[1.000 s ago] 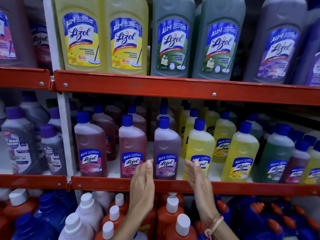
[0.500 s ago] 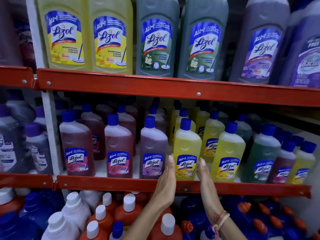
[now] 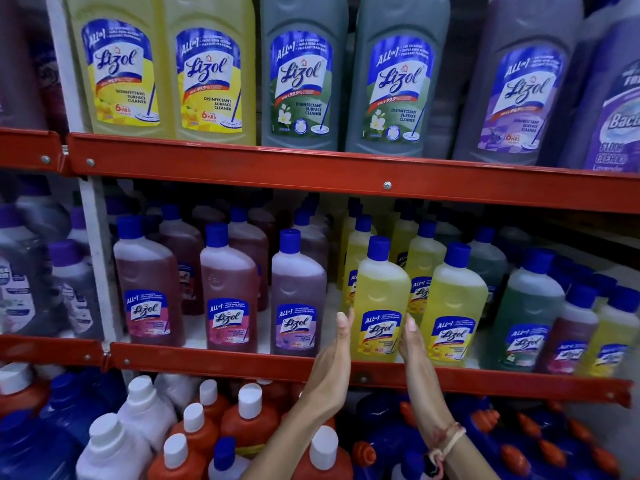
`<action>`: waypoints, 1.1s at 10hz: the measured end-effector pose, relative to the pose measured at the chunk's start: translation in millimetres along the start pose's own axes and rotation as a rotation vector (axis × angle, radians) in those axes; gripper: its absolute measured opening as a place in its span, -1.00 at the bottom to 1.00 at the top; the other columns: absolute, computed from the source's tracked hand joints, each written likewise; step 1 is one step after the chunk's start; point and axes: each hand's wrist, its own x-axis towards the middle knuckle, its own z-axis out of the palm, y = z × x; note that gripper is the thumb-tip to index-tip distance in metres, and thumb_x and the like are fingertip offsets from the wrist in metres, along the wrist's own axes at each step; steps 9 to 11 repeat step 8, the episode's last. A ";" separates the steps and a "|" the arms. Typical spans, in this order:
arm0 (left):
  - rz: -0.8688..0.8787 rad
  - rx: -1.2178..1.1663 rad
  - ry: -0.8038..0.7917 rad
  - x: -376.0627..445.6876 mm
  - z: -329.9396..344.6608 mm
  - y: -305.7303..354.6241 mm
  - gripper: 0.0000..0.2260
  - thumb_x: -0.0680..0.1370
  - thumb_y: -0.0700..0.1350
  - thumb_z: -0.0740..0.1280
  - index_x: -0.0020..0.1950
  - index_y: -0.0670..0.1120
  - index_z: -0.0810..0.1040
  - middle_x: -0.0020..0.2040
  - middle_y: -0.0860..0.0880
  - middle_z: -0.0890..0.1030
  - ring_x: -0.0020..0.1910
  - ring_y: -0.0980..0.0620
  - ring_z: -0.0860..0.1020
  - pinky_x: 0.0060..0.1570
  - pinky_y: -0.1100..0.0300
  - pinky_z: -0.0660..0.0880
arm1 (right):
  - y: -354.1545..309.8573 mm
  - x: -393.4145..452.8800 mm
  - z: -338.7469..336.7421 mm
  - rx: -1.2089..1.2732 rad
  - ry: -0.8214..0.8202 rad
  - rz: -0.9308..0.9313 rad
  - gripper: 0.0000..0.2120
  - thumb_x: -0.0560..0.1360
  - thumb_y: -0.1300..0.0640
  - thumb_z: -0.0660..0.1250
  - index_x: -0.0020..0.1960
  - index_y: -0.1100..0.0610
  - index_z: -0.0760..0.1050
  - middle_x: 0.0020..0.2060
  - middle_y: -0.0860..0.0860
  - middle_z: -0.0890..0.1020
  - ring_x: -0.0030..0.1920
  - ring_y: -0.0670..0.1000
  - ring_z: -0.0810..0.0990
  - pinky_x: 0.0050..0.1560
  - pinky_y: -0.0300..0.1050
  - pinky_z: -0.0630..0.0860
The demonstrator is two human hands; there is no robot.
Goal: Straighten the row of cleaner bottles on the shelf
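A row of small Lizol cleaner bottles with blue caps stands along the front of the middle red shelf [image 3: 221, 363]. A yellow bottle [image 3: 379, 299] sits between my two hands. My left hand [image 3: 334, 362] presses flat against its left side with fingers straight. My right hand [image 3: 414, 348] rests against its right side. A purple bottle [image 3: 298, 296] stands just left of it, and another yellow bottle [image 3: 453, 306] just right. Two reddish bottles [image 3: 149, 289] stand further left.
Large Lizol bottles [image 3: 301, 74] fill the upper shelf. Below, orange bottles with white caps [image 3: 249, 417] and blue jugs [image 3: 519, 441] crowd the bottom shelf. A white upright post [image 3: 97, 258] divides the bays. Green and mixed bottles [image 3: 530, 310] stand at right.
Both hands moved right, from the purple bottle to the yellow one, and now clasp its sides. The view has shifted so the shelves sit further left.
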 end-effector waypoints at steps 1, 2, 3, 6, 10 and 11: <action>-0.019 0.013 0.051 2.7 -3.3 -3.3 -0.33 0.16 0.70 -0.20 0.19 0.60 0.26 0.40 0.17 0.45 0.43 0.05 0.38 0.52 -0.12 0.14 | -1.7 -1.6 0.8 0.000 -0.018 0.003 -0.28 0.33 -0.56 0.00 0.43 -0.33 0.20 0.45 -0.23 0.34 0.46 -0.14 0.30 0.52 0.11 0.18; -0.032 0.020 0.076 5.9 -7.7 -7.4 -0.35 0.17 0.70 -0.21 0.17 0.62 0.26 0.44 0.09 0.45 0.44 0.01 0.37 0.52 -0.18 0.14 | -4.1 -4.4 4.1 0.003 -0.036 0.005 -0.28 0.29 -0.59 -0.01 0.40 -0.37 0.18 0.44 -0.24 0.33 0.45 -0.13 0.30 0.52 0.08 0.16; -0.034 0.029 0.085 8.6 -10.2 -8.2 -0.41 0.16 0.70 -0.21 0.08 0.68 0.29 0.45 0.07 0.44 0.46 -0.01 0.34 0.52 -0.19 0.13 | -9.8 -5.1 5.4 0.026 -0.019 0.009 -0.33 0.30 -0.58 -0.01 0.33 -0.35 0.25 0.21 -0.31 0.48 0.27 -0.17 0.45 0.38 -0.09 0.26; 0.000 0.016 0.019 4.4 -16.1 -3.6 -0.33 0.18 0.69 -0.18 0.20 0.58 0.27 0.48 0.07 0.40 0.47 0.03 0.33 0.53 -0.15 0.15 | -14.3 -9.1 4.7 -0.016 -0.007 0.013 -0.46 0.34 -0.54 -0.04 0.22 -0.39 0.35 0.12 -0.36 0.49 0.31 -0.11 0.44 0.42 -0.03 0.26; 0.086 0.061 0.040 3.1 -35.3 11.6 -0.17 0.27 0.64 -0.16 0.37 0.29 0.39 0.41 0.07 0.48 0.37 0.11 0.44 0.48 -0.10 0.23 | -29.8 -2.4 -18.0 -0.155 -0.019 -0.063 -0.54 0.46 -0.28 0.19 0.30 -0.16 0.42 0.26 -0.20 0.52 0.33 -0.09 0.47 0.43 0.05 0.34; 0.086 0.061 0.040 3.1 -35.3 11.6 -0.17 0.27 0.64 -0.16 0.37 0.29 0.39 0.41 0.07 0.48 0.37 0.11 0.44 0.48 -0.10 0.23 | -29.8 -2.4 -18.0 -0.155 -0.019 -0.063 -0.54 0.46 -0.28 0.19 0.30 -0.16 0.42 0.26 -0.20 0.52 0.33 -0.09 0.47 0.43 0.05 0.34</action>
